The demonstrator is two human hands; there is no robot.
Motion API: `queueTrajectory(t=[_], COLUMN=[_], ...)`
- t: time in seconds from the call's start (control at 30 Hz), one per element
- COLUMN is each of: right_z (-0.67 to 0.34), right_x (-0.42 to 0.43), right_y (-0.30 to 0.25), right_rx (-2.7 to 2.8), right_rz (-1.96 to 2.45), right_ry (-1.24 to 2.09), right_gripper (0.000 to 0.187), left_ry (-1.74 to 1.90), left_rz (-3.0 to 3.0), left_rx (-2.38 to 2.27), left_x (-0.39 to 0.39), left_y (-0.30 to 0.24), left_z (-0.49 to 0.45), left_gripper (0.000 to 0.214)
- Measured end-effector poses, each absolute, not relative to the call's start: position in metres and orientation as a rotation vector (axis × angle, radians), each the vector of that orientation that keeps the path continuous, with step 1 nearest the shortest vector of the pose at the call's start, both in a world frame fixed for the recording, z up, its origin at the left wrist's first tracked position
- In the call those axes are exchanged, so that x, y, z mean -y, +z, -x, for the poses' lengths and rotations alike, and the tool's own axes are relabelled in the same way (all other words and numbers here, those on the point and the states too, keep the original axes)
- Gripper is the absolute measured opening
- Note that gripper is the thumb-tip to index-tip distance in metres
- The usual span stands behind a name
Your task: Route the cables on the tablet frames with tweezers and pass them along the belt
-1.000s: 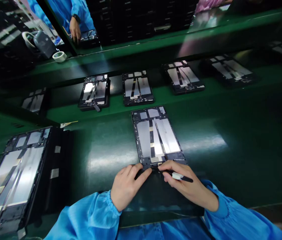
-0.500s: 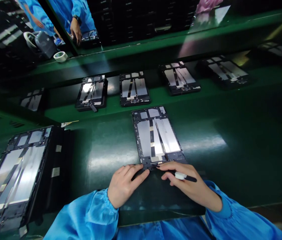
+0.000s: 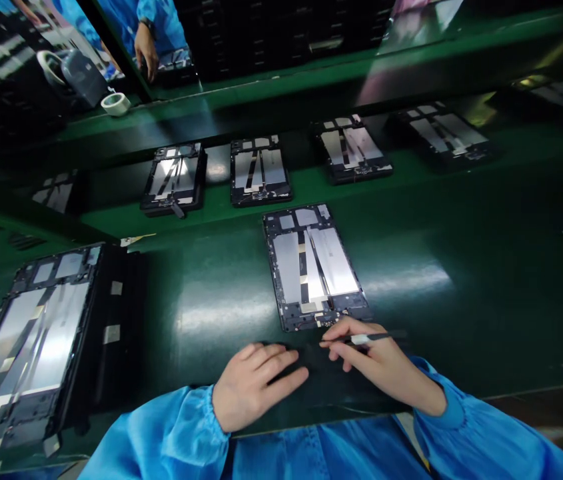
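Note:
An opened tablet (image 3: 288,267) with silver panels and dark ribbon cables lies on the green work surface (image 3: 221,280) in front of me. Just below its near edge, my left hand (image 3: 256,383) rests palm down with the fingers apart and nothing in it. My right hand (image 3: 368,353) pinches a slim dark tool, apparently tweezers (image 3: 361,339), with a white band. The hand is at the tablet's lower right corner. The tool's tip is hard to make out against the dark surface.
On the left stands a stack of opened tablets (image 3: 36,333). Several more opened tablets (image 3: 261,170) line the far strip. A roll of tape (image 3: 116,104) sits on the ledge beside a grey tape dispenser (image 3: 81,77). Beyond the ledge is another person's hand (image 3: 146,50).
My left hand has come off the tablet's near edge and moved toward me. My right hand has drawn back slightly, and the tweezers now lie flatter. The view has shifted a little.

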State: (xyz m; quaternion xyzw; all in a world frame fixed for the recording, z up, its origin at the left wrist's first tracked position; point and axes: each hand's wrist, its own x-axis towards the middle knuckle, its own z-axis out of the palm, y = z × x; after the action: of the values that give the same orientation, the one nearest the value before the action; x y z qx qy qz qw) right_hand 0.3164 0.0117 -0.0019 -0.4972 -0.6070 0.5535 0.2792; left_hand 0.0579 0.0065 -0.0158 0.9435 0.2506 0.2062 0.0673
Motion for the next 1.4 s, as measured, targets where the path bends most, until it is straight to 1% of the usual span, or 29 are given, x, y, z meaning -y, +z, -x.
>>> queueTrajectory(t=[0.13,0.2,0.33,0.43,0.53,0.63,0.73,0.87,1.03,1.4], right_z=[-0.313,-0.31,-0.304,-0.305,-0.313,-0.32,-0.317,-0.303,-0.297,-0.297], right_x=[-0.008,-0.008,-0.006,-0.004,-0.012,-0.036,-0.067,-0.09,-0.091,-0.091], right_y=[-0.005,-0.004,-0.006,-0.007,-0.001,0.013,0.023,0.022,0.019,0.018], right_rx=[1.843,1.916,1.954,1.874,1.678,1.525,1.5,1.514,1.553,1.558], right_rz=[1.416,1.41,1.385,1.375,1.324,1.348,1.376,1.349,1.368,1.374], right_ry=[1.334,1.264,1.25,1.31,1.39,1.405,1.562,1.761,1.777,1.775], right_gripper=[0.014,0.013,0.012,0.014,0.019,0.021,0.022,0.022,0.017,0.016], left_ry=[0.448,0.423,0.429,0.445,0.463,0.58,0.736,0.786,0.783,0.789], left_rz=[-2.88,-2.88,-2.873,-2.869,-2.851,-2.795,-2.745,-2.776,-2.791,-2.763], left_rx=[-0.611,-0.611,-0.635,-0.649,-0.657,-0.75,-0.928,-0.991,-0.993,-0.98], left_x=[0.0,0.0,-0.002,0.0,0.0,-0.008,-0.022,-0.034,-0.034,-0.034], left_y=[-0.017,-0.017,-0.018,-0.018,-0.015,-0.012,-0.011,-0.016,-0.023,-0.023], left_z=[-0.06,-0.061,-0.062,-0.063,-0.063,-0.065,-0.066,-0.066,-0.064,-0.064], left_gripper=[0.029,0.03,0.031,0.03,0.029,0.024,0.02,0.017,0.019,0.018])
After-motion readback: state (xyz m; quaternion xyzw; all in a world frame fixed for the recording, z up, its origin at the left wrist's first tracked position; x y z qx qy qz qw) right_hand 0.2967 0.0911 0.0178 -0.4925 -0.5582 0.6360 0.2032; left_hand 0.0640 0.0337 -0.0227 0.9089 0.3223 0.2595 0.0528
